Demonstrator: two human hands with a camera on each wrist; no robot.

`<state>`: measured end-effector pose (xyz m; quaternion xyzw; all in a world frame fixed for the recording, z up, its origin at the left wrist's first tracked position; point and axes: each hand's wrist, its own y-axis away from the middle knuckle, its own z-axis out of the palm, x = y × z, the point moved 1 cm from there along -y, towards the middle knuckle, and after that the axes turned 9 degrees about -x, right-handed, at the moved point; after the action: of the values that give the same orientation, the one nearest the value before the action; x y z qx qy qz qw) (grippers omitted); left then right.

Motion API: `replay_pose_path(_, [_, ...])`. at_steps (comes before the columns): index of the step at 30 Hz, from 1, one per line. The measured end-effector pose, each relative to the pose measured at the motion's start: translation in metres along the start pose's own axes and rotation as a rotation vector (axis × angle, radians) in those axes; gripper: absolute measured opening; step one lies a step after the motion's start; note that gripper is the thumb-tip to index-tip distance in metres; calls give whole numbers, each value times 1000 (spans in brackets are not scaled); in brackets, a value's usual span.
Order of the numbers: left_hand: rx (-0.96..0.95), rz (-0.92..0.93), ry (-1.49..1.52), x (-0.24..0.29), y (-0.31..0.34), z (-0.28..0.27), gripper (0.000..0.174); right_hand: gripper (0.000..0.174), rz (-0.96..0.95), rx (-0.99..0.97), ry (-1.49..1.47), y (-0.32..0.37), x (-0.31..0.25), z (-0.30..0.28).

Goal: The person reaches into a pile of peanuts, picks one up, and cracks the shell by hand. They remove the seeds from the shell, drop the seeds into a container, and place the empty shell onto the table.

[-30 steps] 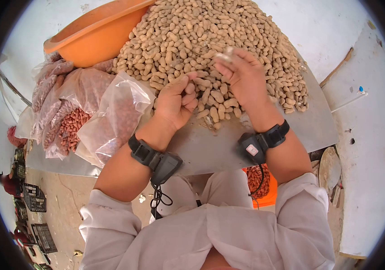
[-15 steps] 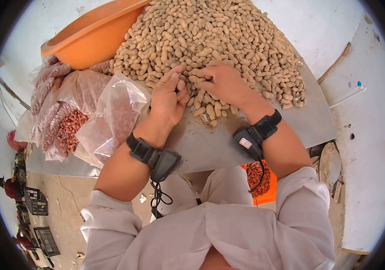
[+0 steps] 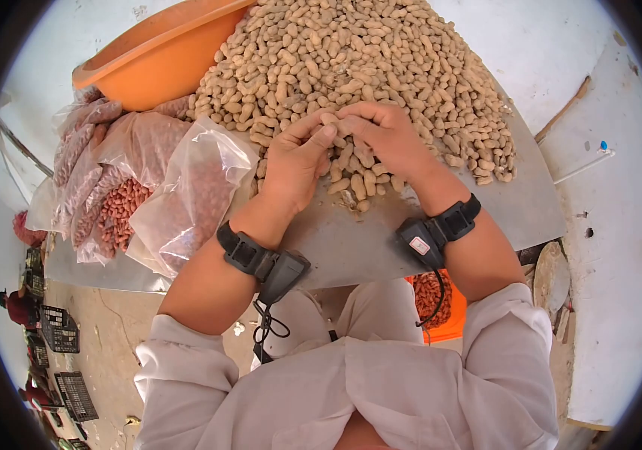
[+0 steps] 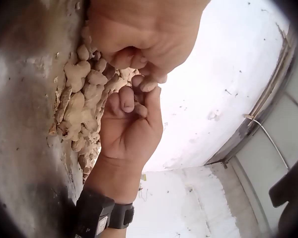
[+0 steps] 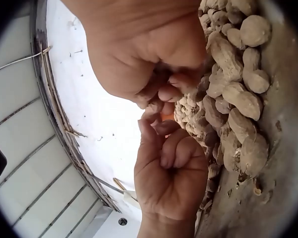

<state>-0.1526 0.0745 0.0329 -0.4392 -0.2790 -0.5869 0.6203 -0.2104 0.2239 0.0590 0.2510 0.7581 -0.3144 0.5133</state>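
Both hands meet over the near side of a heap of unshelled peanuts (image 3: 366, 52). Thumb and forefinger of my left hand (image 3: 294, 165) pinch one peanut (image 3: 328, 119) at its left end. From the other side, the fingertips of my right hand (image 3: 390, 139) grip the same peanut, which the fingers partly cover. In the right wrist view the peanut (image 5: 154, 106) sits between the two hands' fingertips. The other fingers of the left hand (image 5: 171, 186) are curled toward its palm. Loose peanuts (image 5: 243, 101) lie on the metal tabletop close by.
An orange basin (image 3: 156, 67) stands at the back left. Clear plastic bags (image 3: 193, 187) and shelled red peanuts (image 3: 122, 210) lie on the left. Below the table's front edge, an orange container (image 3: 452, 322) holds more red kernels. Black crates (image 3: 58, 330) stand on the floor.
One second ago the right hand was raised apart, holding pale shell; it then reached down into the heap. Now it has come to the left hand, and both hold a peanut.
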Motion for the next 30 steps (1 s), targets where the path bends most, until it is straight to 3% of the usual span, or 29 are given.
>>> replay_pose_path(4, [-72, 69, -6, -2, 2, -3, 32, 26, 32, -80, -371, 1, 4, 3])
replay_pose_path(7, [-71, 86, 5, -1, 1, -2, 29, 25, 12, -17, -267, 0, 1, 3])
replay_pose_path(10, [-21, 72, 14, 0, 1, -4, 27, 25, -183, 44, 62, -1, 4, 4])
replay_pose_path(16, [28, 73, -42, 6, 3, 4, 23, 25, -150, 66, 404, 3, -4, 6])
replay_pose_path(22, [21, 116, -161, 0, 2, -2, 14, 23, -126, 69, 288, 4, -5, 14])
replay_pose_path(28, [22, 126, -135, -2, 4, -3, 12, 23, -272, 233, 353, 5, -1, 25])
replay_pose_path(30, [28, 129, -53, -2, 4, -1, 12, 22, -143, 194, 130, 5, -2, 25])
